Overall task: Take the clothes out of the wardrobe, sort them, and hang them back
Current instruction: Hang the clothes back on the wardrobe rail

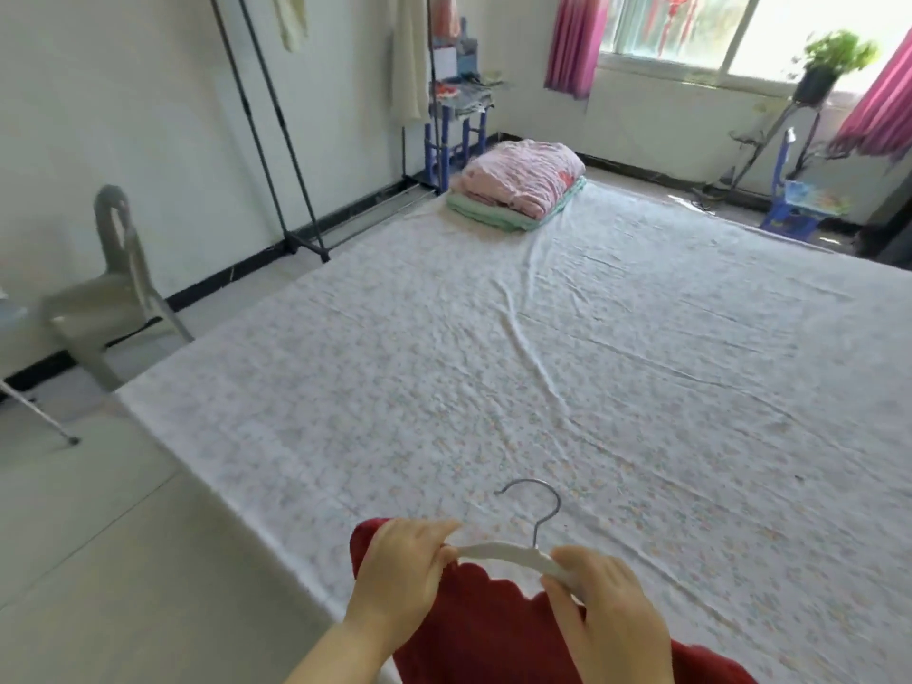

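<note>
Left hand (pixel 400 571), right hand (pixel 608 602) around hanger (pixel 508 553).

1. We're in a home bedroom: a sheeted bed (pixel 592 362) spreads out ahead of our left hand (pixel 399 570) and right hand (pixel 602 599).
2. Folded quilts (pixel 518 190) lie far beyond them.
3. Clothes rack (pixel 306 246) far left; pink-curtained window (pixel 701 32) far ahead.

**Colours and patterns: bedroom**

- Garment (pixel 493 629): deep red, plain.
- Hanger (pixel 508 552): white body, grey metal hook.
- Bed sheet (pixel 592 338): white, with a faint small pastel flower print.
- Folded quilt (pixel 523 182): pink, with a red flower motif.
- Blanket (pixel 488 215) beneath it: pale green.
- Curtains (pixel 575 42): magenta-pink.
- Stool (pixel 794 214): blue.
- Chair (pixel 113 288): grey.
- Clothes rack (pixel 266 140): black poles.
- Skirting (pixel 222 283): black.
- Plant (pixel 839 51): green leaves, dark pot.
</note>
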`<state>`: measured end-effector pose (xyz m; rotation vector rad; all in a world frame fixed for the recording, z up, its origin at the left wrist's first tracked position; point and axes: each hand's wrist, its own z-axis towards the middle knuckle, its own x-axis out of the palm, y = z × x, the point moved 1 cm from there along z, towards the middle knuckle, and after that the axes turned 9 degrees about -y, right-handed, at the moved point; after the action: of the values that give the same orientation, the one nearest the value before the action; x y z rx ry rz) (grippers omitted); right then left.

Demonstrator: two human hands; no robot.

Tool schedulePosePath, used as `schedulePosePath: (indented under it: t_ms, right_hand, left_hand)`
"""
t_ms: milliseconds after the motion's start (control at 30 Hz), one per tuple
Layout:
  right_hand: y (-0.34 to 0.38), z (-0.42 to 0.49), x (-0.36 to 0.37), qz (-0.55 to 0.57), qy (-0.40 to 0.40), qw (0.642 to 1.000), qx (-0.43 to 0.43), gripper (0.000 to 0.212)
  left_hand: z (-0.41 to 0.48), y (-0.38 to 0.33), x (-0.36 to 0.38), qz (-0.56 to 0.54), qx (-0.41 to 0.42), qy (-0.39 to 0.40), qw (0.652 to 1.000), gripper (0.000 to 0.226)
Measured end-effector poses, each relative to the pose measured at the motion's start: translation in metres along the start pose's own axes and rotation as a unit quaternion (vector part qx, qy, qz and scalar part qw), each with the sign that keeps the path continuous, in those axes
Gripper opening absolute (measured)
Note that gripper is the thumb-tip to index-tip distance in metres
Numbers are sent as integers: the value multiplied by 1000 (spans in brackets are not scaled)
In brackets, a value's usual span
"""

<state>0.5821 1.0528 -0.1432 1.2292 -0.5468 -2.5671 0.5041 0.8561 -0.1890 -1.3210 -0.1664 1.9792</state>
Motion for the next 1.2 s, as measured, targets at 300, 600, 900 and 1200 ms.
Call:
schedulePosePath:
  t_ms: [300, 600, 900, 1200]
  right_hand:
    - [221, 45, 58, 122, 71, 981, -131, 51]
    - [463, 67, 137, 264, 109, 920, -267, 39]
    - [682, 95, 225, 355, 63, 792, -492, 42]
    - [889, 80, 294, 498, 100, 637, -580, 27]
  left_hand:
    - [-42, 115, -215, 41, -123, -177, 976, 24]
    - [-91, 233, -440, 139, -181, -341, 912, 30]
    - [-135, 333, -595, 239, -274, -423, 830, 20]
    - [-187, 396, -695, 374, -358, -507, 689, 19]
